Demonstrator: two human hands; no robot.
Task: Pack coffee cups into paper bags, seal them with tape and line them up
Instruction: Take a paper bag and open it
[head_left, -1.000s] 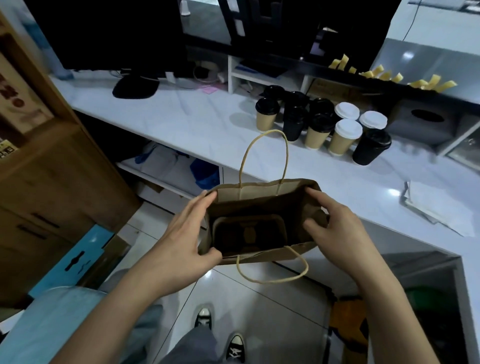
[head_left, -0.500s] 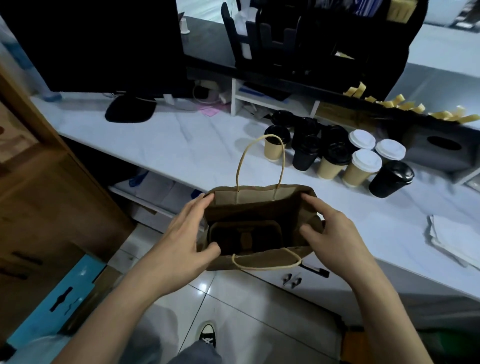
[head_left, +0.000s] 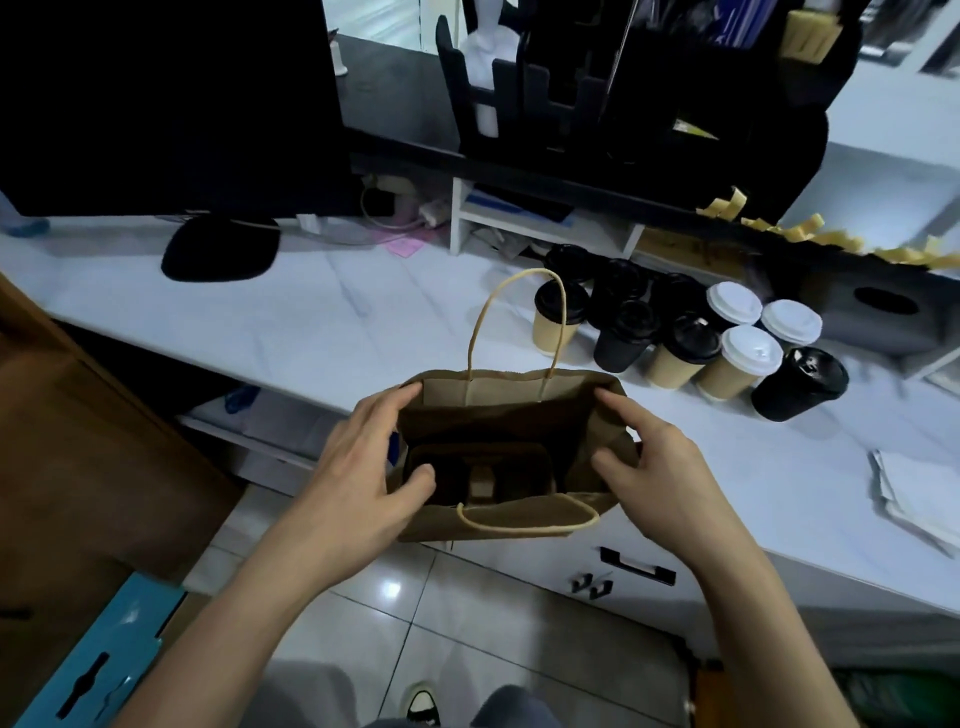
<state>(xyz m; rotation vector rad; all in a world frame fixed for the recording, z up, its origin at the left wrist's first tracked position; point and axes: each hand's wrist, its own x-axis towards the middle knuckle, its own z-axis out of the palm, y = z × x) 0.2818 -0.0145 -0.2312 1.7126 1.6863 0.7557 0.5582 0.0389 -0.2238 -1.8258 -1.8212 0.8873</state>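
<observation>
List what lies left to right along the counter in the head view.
Black oval monitor base → pink paper note → cluster of lidded paper coffee cups → grey tissue box with an oval slot → stack of white paper sheets.

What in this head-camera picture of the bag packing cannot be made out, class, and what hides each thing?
- Paper bag floor, head view: dark, the cardboard insert covers it.
- Back-row black cups: front cups hide their bodies.
- Whether the cups are full: lids on.
- Left hand fingertips: behind the bag's side.
- Paper stack: cut off by the right edge.
- Yellow strips on the shelf: too small to identify.
</observation>
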